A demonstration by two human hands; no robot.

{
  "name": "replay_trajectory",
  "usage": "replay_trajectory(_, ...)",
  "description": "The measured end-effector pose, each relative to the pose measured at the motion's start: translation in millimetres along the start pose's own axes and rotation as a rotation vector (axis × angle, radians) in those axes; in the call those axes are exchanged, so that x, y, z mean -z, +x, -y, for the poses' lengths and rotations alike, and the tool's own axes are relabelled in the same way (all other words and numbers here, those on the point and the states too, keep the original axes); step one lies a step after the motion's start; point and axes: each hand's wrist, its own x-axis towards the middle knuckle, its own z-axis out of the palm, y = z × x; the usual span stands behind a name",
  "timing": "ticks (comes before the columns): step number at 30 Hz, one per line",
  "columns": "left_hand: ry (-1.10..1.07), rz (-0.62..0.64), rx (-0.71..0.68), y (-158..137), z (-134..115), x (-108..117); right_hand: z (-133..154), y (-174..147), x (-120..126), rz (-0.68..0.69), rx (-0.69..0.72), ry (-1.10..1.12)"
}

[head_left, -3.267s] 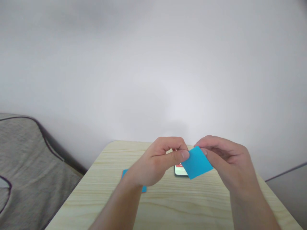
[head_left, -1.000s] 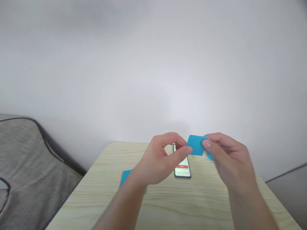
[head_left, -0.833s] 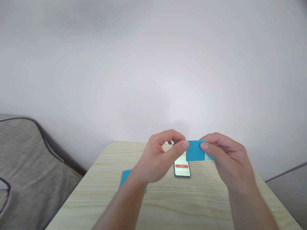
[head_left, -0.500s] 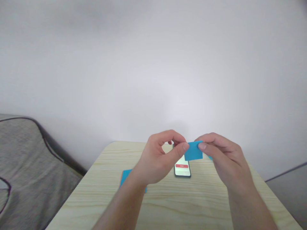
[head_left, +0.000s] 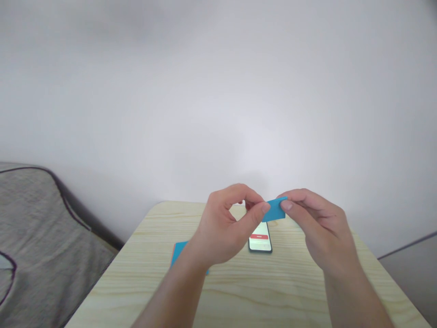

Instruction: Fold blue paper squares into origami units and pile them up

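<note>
A small blue piece of paper [head_left: 275,211], which looks folded, is held up in the air between my two hands. My left hand [head_left: 228,223] pinches its left edge between thumb and forefinger. At the upper right corner, my right hand [head_left: 322,228] grips it the same way. Behind and below the paper lies a phone [head_left: 260,244] with a lit white screen and a red bar; its upper part is mostly hidden by the paper and my left hand. Partly under my left forearm, more blue paper [head_left: 179,250] with an orange edge rests on the table.
The light wooden table [head_left: 259,291] stands against a white wall [head_left: 218,100]. To the left is grey fabric [head_left: 34,228] with dark piping. A sliver of blue shows behind my right hand's fingers.
The blue paper has tilted, so its face looks shorter and its top right edge sits slightly higher. My left hand has shifted a little left. Phone and table paper have not moved.
</note>
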Motion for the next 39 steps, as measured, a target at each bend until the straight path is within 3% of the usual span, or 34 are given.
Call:
replay_trajectory(23, -0.100, 0.062, 0.025, 1.0, 4.0, -1.2, -1.8, 1.7, -1.5, -0.016, 0.003, 0.111)
replay_trajectory(39, -0.104, 0.080, 0.039, 2.2, 8.6, -4.0, 4.4, 5.7, 2.4, 0.124, 0.089, -0.095)
